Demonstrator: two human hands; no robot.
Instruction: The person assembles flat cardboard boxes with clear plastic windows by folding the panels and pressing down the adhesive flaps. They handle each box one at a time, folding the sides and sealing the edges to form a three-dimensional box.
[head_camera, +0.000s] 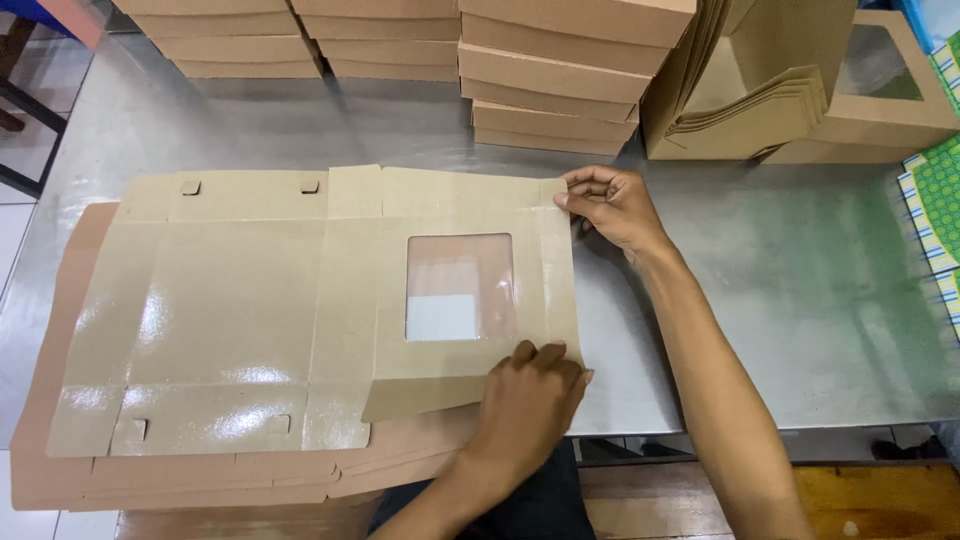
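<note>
Flat box blank (250, 310) w/ window lies atop stack on table (780, 300). Left hand (525, 400) pinches near corner, right hand (605, 205) pinches far corner. Risk: uneven pull creases flap crooked.

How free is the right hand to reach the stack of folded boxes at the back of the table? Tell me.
Probably free, yes. The right hand only pinches the far corner of the flat box blank, and bare metal table lies between it and the stack of folded boxes.
</note>
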